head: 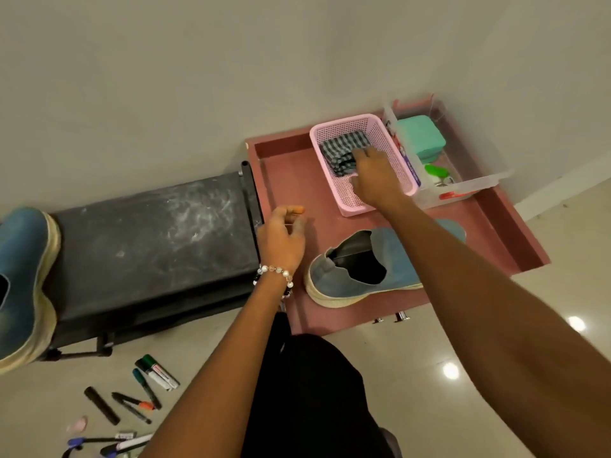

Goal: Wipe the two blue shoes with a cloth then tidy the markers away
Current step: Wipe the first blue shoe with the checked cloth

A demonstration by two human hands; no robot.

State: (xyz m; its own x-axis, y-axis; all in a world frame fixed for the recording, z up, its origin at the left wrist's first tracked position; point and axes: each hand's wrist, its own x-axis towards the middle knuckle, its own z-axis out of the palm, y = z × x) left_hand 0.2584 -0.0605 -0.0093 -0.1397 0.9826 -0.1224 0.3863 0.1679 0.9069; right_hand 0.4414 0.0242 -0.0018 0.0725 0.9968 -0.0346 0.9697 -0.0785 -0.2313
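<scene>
While reaching into pink basket [393, 133]: right hand [377, 180] touching checked cloth [344, 150], grasp unclear. Left hand [281, 239] loosely curled, holding nothing. Blue shoes: tray [360, 276], bench [23, 276]. Markers [145, 388] on floor. Next: lift cloth.

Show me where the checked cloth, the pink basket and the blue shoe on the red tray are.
checked cloth [342, 147], head view, on its striped middle.
pink basket [344, 122], head view, on its far rim.
blue shoe [357, 285], head view, on its side panel.
</scene>
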